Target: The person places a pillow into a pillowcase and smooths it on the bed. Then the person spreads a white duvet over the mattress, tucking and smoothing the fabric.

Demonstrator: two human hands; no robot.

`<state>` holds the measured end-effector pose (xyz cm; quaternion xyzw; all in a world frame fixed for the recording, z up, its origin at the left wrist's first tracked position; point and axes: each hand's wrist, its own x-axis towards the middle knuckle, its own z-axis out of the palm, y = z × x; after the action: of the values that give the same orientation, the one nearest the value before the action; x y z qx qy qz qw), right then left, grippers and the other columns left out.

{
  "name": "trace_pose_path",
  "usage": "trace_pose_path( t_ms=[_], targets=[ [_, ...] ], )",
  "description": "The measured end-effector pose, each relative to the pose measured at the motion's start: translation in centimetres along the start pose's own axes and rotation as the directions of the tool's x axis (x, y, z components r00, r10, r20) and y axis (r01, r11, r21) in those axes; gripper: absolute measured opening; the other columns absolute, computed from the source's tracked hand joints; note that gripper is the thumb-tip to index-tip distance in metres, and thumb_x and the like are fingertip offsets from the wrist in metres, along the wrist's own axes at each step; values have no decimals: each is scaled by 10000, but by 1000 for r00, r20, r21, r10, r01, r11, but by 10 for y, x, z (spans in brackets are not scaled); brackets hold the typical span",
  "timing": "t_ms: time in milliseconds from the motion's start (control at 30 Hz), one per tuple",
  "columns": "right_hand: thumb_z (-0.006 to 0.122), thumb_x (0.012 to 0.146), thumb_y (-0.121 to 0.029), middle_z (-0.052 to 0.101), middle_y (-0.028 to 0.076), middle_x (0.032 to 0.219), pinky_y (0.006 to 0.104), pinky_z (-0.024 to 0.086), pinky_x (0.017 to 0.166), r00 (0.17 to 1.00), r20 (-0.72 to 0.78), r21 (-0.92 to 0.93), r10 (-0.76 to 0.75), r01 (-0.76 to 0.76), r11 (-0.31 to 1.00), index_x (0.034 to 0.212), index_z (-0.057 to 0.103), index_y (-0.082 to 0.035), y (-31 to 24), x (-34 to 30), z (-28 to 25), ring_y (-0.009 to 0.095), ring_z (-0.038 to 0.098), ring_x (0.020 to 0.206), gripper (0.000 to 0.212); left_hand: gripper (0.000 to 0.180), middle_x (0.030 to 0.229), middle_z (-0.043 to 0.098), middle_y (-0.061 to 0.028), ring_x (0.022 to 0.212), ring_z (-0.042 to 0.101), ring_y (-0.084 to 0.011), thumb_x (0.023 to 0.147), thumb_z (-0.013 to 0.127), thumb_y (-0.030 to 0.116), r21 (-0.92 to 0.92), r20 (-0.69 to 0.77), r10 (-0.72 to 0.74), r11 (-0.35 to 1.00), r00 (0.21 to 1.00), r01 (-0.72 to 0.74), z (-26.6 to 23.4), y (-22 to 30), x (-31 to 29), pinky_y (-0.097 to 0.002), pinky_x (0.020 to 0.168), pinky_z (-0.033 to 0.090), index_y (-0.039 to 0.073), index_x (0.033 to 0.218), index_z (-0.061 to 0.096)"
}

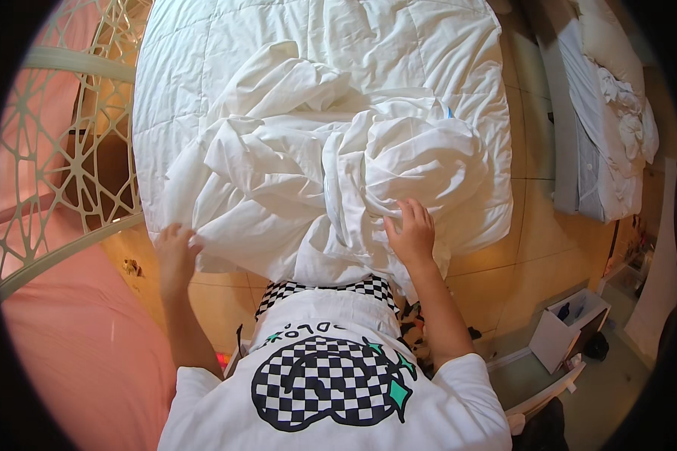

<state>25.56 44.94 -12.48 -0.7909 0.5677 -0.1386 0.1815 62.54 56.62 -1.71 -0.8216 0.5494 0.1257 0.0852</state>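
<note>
A bunched white duvet cover (267, 177) lies in loose folds on top of a quilted white duvet (203, 45), and its near edge hangs toward my waist. At the cover's left near edge, my left hand (176, 252) is closed with fingers bent around the fabric; the fingertips are partly lost in the cloth. My right hand (413, 231) rests on the near right side of the cover, beside a rounded bulge of cloth, its thumb apart from the fingers. A small blue bit (450, 113) shows at the far right fold of the cover.
A pale lattice screen (75, 150) stands at the left, by pink fabric (83, 331). On the right is another bed (590, 143) with rumpled white bedding. A white open box (568, 327) sits on the tiled floor (534, 248) at lower right, near scattered small items.
</note>
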Motion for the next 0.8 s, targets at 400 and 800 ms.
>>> trace_pose_path(
  t_ms=[400,800],
  targets=[
    [548,623,-145,520,120,778,384,433,604,985,89,22,151,-153,988,872,483,-30,-37,19,63,312,528,646,281,208,891,511,-126,741,519,-321,646,598,80,-275,45,63,960,997,-48,103,111,41,-383,639,433,49,838,524],
    [488,693,-9,494,177,943,353,374,787,550,-622,238,558,-545,804,959,470,16,119,15,-90,302,468,908,268,246,749,476,-102,663,469,-220,646,466,-108,-254,-750,139,842,646,-476,19,45,-23,-290,557,384,38,824,553]
  ],
)
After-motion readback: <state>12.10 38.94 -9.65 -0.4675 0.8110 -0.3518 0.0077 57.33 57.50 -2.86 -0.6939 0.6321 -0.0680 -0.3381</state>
